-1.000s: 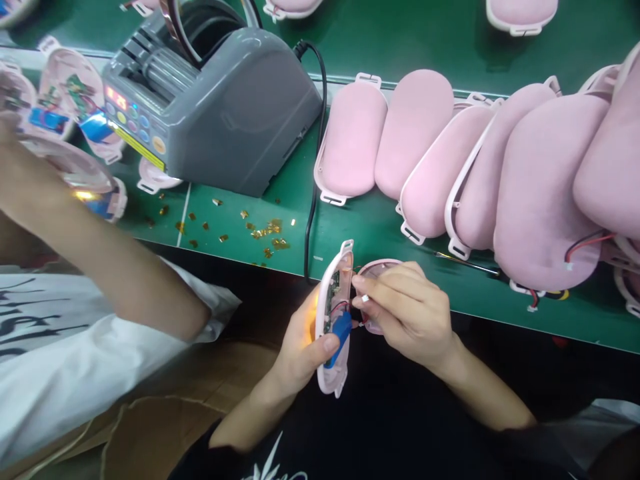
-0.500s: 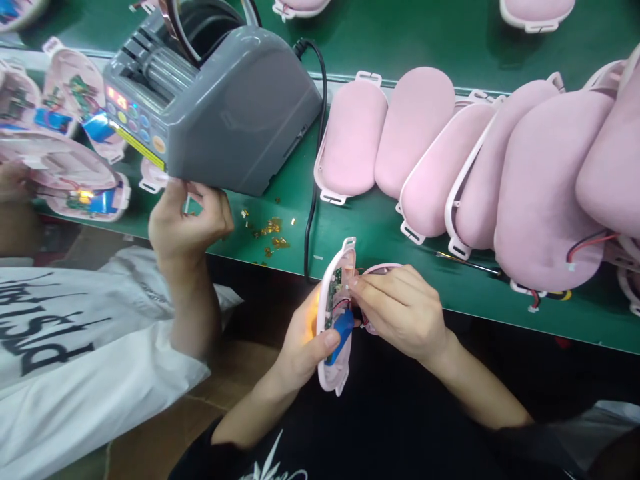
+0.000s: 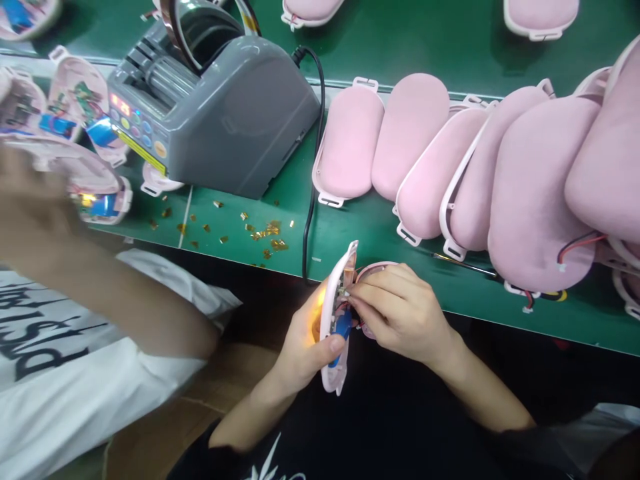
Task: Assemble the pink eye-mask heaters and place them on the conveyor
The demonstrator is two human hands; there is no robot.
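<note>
No lettering is legible on the pink shell half (image 3: 334, 337). The left hand (image 3: 305, 340) grips it edge-on, thumb pressing the blue battery (image 3: 343, 328). The right hand (image 3: 400, 310) pinches closed at its circuit board (fingertips now deeper inside). The co-worker's arm (image 3: 100, 293) has swung leftward again.

Green bench (image 3: 380, 227) — grey tape dispenser (image 3: 225, 120), pink padded shells (image 3: 450, 160), gold scraps (image 3: 260, 233).

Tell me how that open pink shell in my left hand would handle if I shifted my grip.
The pink shell looks like thin moulded plastic, so probably light and fairly stiff. The blue battery and thin wires inside look exposed, so likely fragile. The left hand holds it on edge; the smooth surface may slip.
</note>
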